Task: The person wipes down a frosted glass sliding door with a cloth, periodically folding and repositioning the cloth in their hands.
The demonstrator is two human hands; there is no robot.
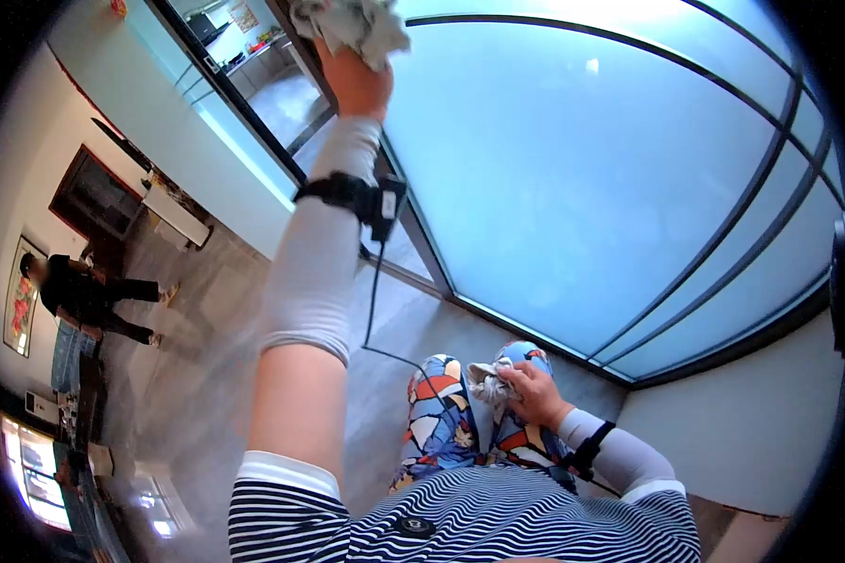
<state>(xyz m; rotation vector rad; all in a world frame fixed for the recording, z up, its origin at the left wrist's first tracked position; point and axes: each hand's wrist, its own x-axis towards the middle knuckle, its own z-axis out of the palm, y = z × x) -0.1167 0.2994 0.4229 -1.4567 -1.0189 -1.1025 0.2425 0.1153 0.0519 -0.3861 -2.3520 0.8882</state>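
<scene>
My left hand (357, 83) is raised at the top of the view, closed on a crumpled grey-white cloth (352, 28) beside the dark frame edge of a frosted glass panel (582, 188). Down in front of my patterned trousers, my right hand (535, 392) has its fingers closed round a second crumpled cloth (491, 383). A black strap with a small box and cable (382, 208) sits on my left forearm, over a light sleeve. Whether the left cloth touches the glass or frame cannot be made out.
A person (89, 296) in dark clothes stands at the left on the grey floor (207, 375). Behind the open doorway at the top left is a kitchen counter (253, 61). Curved dark bars (723, 239) cross the glass; a white wall (732, 422) lies below it.
</scene>
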